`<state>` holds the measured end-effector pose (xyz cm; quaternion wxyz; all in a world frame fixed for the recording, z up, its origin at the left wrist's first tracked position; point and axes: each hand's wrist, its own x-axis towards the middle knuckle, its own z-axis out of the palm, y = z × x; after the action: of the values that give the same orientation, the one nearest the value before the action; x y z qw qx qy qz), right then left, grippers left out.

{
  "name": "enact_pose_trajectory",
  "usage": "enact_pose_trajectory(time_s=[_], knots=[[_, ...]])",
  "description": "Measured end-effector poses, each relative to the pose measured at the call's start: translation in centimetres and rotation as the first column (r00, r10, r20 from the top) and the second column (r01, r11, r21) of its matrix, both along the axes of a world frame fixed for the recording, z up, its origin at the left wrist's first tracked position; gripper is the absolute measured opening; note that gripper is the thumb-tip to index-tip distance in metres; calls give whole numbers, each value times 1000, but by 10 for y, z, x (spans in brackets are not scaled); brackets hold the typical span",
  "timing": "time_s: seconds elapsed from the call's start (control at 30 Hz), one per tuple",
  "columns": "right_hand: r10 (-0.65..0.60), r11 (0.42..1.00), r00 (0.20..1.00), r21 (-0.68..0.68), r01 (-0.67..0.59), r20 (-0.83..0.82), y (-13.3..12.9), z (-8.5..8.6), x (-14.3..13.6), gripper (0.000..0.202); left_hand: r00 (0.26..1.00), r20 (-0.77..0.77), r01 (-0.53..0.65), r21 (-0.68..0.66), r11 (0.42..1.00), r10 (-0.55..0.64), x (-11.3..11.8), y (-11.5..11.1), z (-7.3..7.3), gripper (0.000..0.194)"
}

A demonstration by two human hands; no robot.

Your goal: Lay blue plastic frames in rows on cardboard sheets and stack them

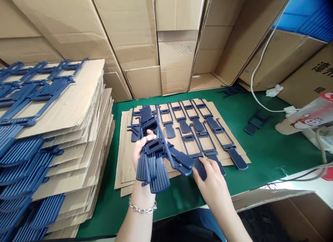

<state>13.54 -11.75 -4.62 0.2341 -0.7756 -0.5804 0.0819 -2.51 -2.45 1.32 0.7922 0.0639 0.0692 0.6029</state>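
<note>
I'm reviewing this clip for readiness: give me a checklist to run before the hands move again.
1. Left hand holding the bunch of blue parts: ok.
2. Bunch neatly aligned: not ok, its pieces cross at several angles.
3. Right hand at a laid-out part: ok, fingers at its ribbed end.
4. Every loose part on the cardboard sheet: not ok, one part lies on the green table.
5. Left hand's grip secure: cannot tell, parts hide much of it.
</note>
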Motion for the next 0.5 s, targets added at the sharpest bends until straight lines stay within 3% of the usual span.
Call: enact_pose_trajectory(time_s=[0.5], knots=[[-23, 994, 996, -105, 31, 84, -2, 6, -3, 36, 999, -33, 3, -69, 998, -5, 2, 0, 2, 23]])
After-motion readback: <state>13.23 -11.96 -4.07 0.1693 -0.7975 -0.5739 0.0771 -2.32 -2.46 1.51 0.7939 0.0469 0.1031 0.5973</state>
